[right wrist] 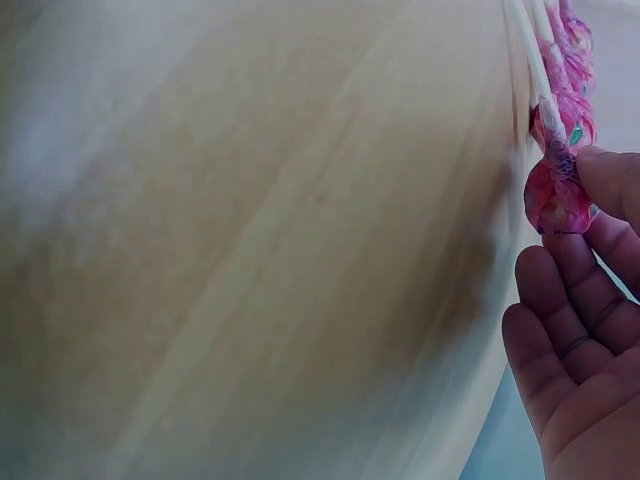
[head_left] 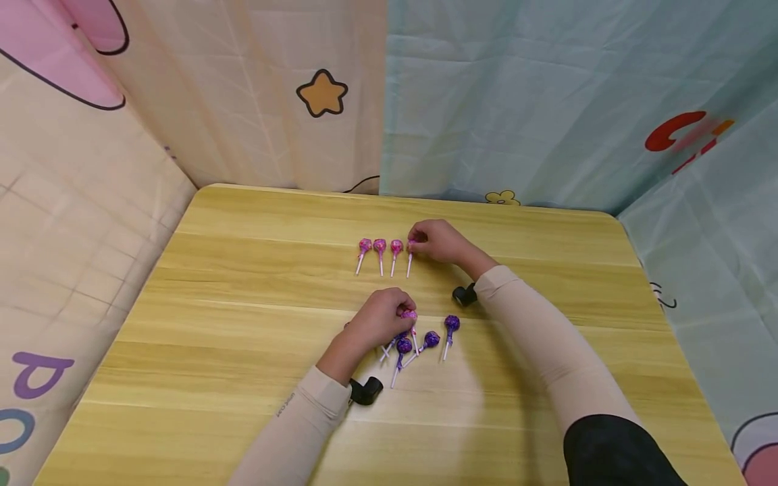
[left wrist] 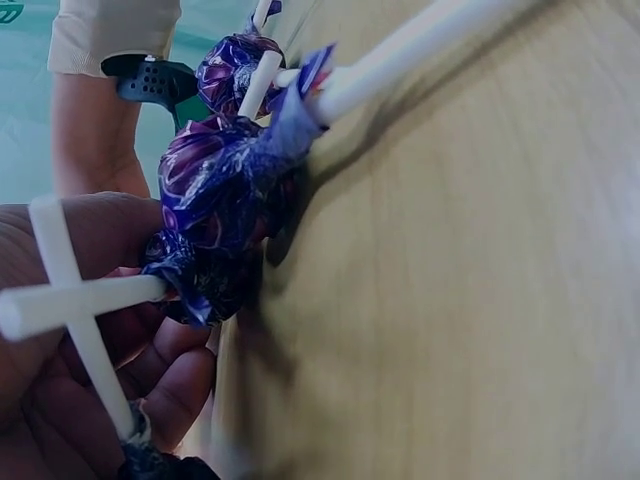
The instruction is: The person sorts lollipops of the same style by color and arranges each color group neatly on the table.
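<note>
Lollipops lie in two groups on a wooden table (head_left: 243, 405) hemmed in by cartoon-printed cloth walls (head_left: 516, 101). A person in beige sleeves (head_left: 547, 344) works over both groups at once. The right hand (head_left: 440, 241) rests at the far group, its fingertips (right wrist: 610, 185) pinching the head of the fourth pink lollipop (head_left: 410, 248), which lies at the right end of a neat row beside three more pink lollipops (head_left: 379, 247), sticks pointing toward the person. The left hand (head_left: 379, 317) sits nearer, curled over a loose cluster, gripping a pink-wrapped lollipop (head_left: 410, 315) between thumb and fingers while white sticks (left wrist: 75, 300) cross under its palm. Purple lollipops (head_left: 431, 337) lie scattered just to its right, one purple lollipop (head_left: 452, 324) standing a little apart from the rest. Black wrist cameras (head_left: 367, 390) show below each hand.
</note>
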A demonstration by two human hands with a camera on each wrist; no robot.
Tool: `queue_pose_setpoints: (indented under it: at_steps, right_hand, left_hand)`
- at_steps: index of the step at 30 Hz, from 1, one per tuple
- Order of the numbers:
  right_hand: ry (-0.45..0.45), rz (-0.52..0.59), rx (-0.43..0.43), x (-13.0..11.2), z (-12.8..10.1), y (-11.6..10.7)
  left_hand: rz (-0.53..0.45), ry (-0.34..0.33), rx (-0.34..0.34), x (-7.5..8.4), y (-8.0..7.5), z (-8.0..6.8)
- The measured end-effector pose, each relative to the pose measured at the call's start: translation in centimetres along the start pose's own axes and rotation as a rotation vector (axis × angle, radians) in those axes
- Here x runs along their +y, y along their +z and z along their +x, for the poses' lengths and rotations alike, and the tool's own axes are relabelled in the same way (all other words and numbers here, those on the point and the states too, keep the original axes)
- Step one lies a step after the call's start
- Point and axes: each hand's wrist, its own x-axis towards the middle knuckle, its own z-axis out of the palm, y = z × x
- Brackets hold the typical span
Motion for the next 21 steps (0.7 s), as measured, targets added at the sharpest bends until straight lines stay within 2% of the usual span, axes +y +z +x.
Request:
queue_pose_setpoints:
  at_steps: [21]
  right_hand:
    - [-0.002, 0.045, 0.007, 0.40, -0.45, 0.19]
  left_hand:
    - [0.019, 0.000, -0.004, -0.24, 0.21, 0.09]
